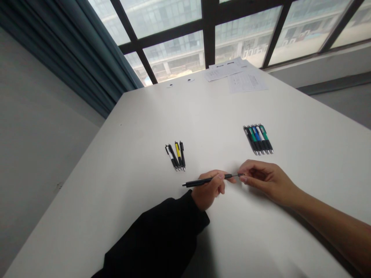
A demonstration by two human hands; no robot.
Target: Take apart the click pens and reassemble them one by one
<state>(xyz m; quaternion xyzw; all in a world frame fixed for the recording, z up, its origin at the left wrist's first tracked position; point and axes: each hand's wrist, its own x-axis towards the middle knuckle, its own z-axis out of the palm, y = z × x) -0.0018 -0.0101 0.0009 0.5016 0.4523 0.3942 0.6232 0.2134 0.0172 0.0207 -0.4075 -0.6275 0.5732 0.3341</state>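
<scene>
My left hand (208, 190) is closed around a black click pen (199, 181), held almost level just above the white table. A thin refill (235, 175) sticks out of the pen's right end. At its tip my right hand (266, 180) pinches a small dark piece between thumb and fingertip. Too little of that piece shows to tell what it is. Beyond my left hand lies a small group of pens (177, 154), white, black and yellow. Farther right, past my right hand, several pens (257, 139) in black, green, blue and white lie side by side in a row.
The white table (139, 127) runs away toward a dark-framed window. Printed sheets of paper (246, 80) lie at its far end, with two small white pieces (170, 85) bearing dark spots to their left. A blue curtain (87, 50) hangs at the left.
</scene>
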